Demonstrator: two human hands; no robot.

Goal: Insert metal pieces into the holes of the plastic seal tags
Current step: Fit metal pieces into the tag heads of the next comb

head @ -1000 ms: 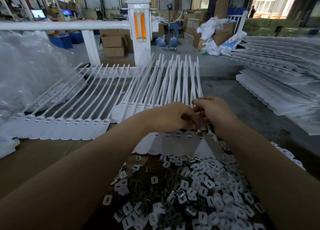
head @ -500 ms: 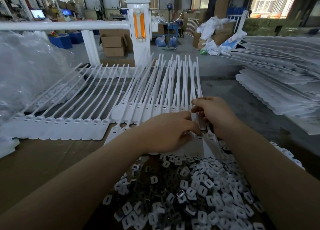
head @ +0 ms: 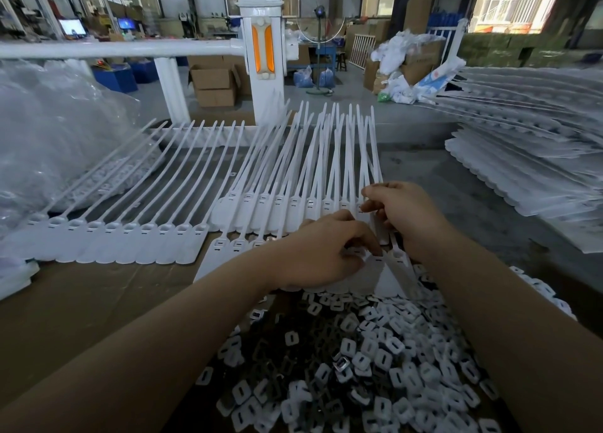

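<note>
The main risk, as I judged it, was a metal piece going in crooked or slipping out of the fingers — the left hand (head: pixel 321 253) hid its own fingertips, so any misalignment at the hole would go unseen. A nudge could also shift the loose strip of tags (head: pixel 248 246) lying on the table (head: pixel 81 305). The left hand lay palm down over the strip's heads, fingers curled toward the end tag (head: pixel 399 263); whether it pinched a piece I could not tell. The right hand (head: pixel 403 217) was arched above that tag, its fingers curled round the strap. The tag sat tilted between both hands — just above the pile of pieces (head: pixel 375 360).
</note>
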